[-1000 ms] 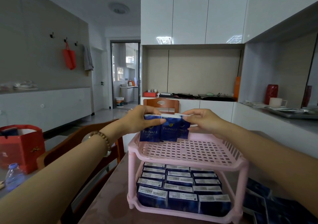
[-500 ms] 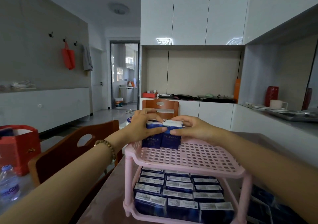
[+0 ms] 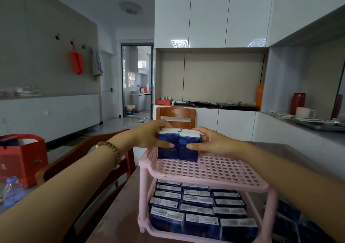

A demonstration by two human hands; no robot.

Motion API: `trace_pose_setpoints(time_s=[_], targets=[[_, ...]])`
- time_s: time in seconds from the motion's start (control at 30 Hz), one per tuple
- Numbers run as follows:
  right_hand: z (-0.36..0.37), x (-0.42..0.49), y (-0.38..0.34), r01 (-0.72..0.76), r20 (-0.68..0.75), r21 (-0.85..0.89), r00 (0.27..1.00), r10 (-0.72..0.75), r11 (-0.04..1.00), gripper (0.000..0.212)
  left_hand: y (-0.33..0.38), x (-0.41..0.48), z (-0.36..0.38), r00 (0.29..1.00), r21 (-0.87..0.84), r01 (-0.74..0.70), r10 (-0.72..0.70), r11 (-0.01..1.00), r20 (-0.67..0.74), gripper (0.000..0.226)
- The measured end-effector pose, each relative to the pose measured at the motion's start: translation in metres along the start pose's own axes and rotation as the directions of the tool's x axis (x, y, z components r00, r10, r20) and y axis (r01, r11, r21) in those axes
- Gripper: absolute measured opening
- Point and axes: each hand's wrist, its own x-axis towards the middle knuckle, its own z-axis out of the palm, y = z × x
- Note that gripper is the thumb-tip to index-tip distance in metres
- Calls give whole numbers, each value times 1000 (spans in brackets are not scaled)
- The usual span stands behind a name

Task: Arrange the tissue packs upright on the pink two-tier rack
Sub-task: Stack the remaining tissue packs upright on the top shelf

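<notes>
Upright blue tissue packs (image 3: 177,145) are being gripped by left hand (image 3: 149,137) and right hand (image 3: 211,142). They are being held standing on the pink rack's (image 3: 205,170) top tier, far-left corner.

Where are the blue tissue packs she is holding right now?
The held tissue packs stand upright at the far left corner of the pink rack's top tier, pressed between the left hand and right hand.

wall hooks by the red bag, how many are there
3, in a row on the grey wall at upper left: the left hook is bare, the middle hook holds the red bag, and the right hook sits beside a hanging grey cloth.
</notes>
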Motion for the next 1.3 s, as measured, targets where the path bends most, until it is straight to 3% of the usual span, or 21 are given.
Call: trace_pose_setpoints(time_s=[0.23,0.5,0.8,1.13,1.3], targets=[[-5,2,-6,-55,32,-13,998,56,998,59,-1,6,-3,999,-139,5,2,990,47,43],[-8,1,0,-51,6,-41,999,52,998,64,-2,3,5,996,-234,85,-75,968,52,75],[-4,4,-1,35,-56,-100,998,-41,994,55,2,1,7,999,-324,47,-47,945,10,32],[-1,1,-1,47,-29,-172,998,-52,984,60,-2,-5,7,995,-313,95,-87,945,39,67],[-1,2,-1,51,-51,-199,997,-63,979,63,4,-6,5,995,-275,97,-100,957,1,66]])
